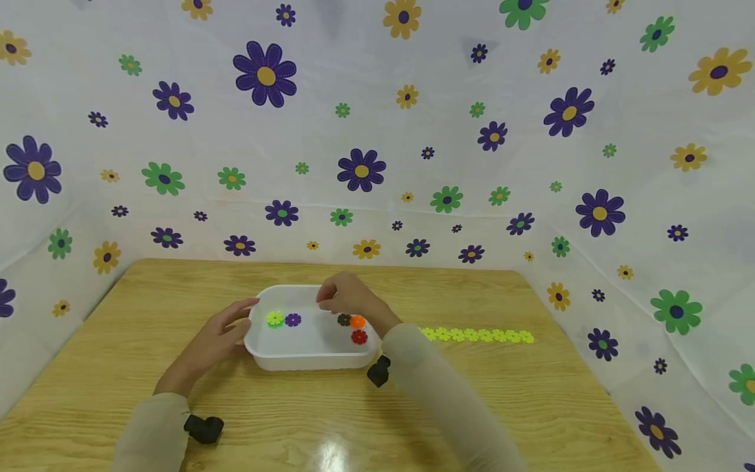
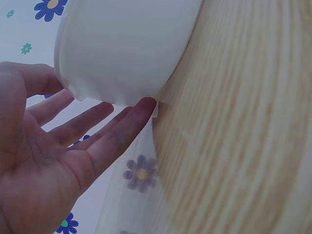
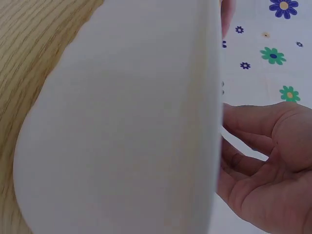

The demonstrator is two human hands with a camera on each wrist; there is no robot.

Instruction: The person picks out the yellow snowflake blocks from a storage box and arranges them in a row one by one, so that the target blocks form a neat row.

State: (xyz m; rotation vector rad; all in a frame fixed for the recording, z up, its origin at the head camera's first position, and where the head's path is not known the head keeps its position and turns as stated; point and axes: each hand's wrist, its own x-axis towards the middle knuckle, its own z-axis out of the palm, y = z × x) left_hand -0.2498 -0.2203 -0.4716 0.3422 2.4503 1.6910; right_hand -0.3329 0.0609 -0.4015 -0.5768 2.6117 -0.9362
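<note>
A white plastic tray [image 1: 307,360] sits on the table. Inside at its left lie a yellow-green flower-shaped disc [image 1: 274,319] and a purple one [image 1: 293,320]. Toward the right end are a dark brown disc [image 1: 344,320], an orange disc [image 1: 357,322] and a red disc [image 1: 359,337]. My left hand [image 1: 223,335] touches the tray's left end with loosely extended fingers [image 2: 122,134]. Over the tray's back right part, my right hand [image 1: 349,295] reaches in with bent fingers. The tray wall hides its fingertips in the right wrist view, so I cannot tell whether they pinch anything.
A straight row of yellow-green flower-shaped discs [image 1: 472,335] lies on the wooden table [image 1: 283,419] right of the tray, partly behind my right forearm. White cloth [image 1: 307,131] printed with flowers encloses the table's back and sides. Each wrist carries a black camera mount [image 1: 204,429].
</note>
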